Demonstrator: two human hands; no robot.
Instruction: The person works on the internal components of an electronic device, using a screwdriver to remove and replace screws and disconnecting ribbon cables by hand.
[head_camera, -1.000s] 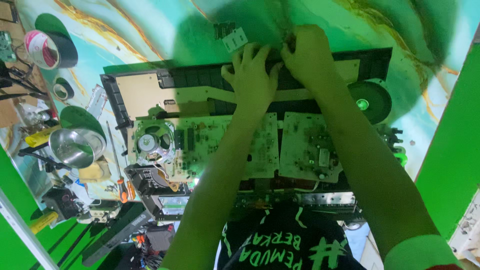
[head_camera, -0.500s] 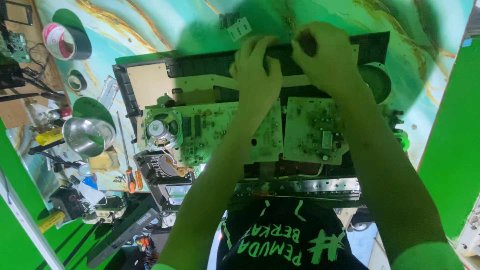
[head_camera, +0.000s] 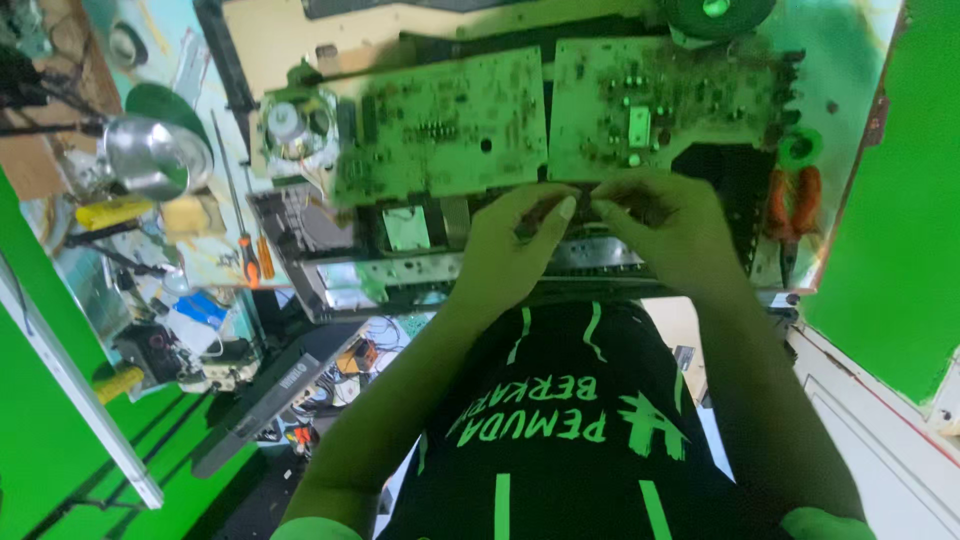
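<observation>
Since half a second ago I see both hands pulled back from the far edge of the opened device to its near edge, close to the body, and the view has dropped with them, so the roll of tape that sat at the upper left is now out of frame. The left hand has its thumb and forefinger pinched together on a small dark part at the near edge of the chassis, the other fingers curled loosely under. The right hand meets it there, fingertips also closed on that same spot (what exactly they grip is too dark and small for me to tell). Both hands lie just below the two circuit boards: the left board and the right board, side by side and nearly touching. Counting the rest: one shiny metal bowl at the left, one orange-handled screwdriver beside the chassis, and one pair of orange-handled pliers at the right edge, well apart from the hands.
</observation>
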